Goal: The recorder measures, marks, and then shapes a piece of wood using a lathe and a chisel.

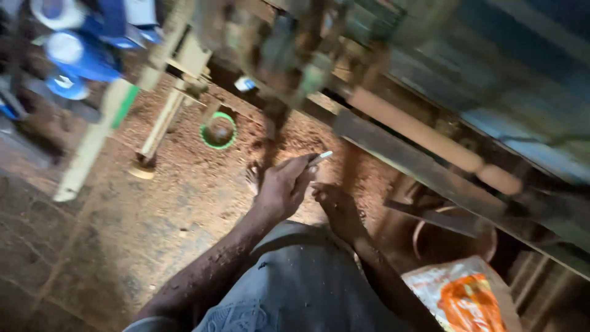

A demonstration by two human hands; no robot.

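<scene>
Head view: left hand (281,187) pinches a small white stick (322,157) just below the wooden rod (424,138) on the lathe bed; right hand (337,206) beside it, fingers curled, grip unclear. Fingers this near the rod could, I judge, get caught.

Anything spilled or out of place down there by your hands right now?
Wood shavings lie thick over the floor below the lathe, around a green-rimmed bowl. The left hand holds a small white stick. Nothing looks broken, though the picture is blurred.
</scene>
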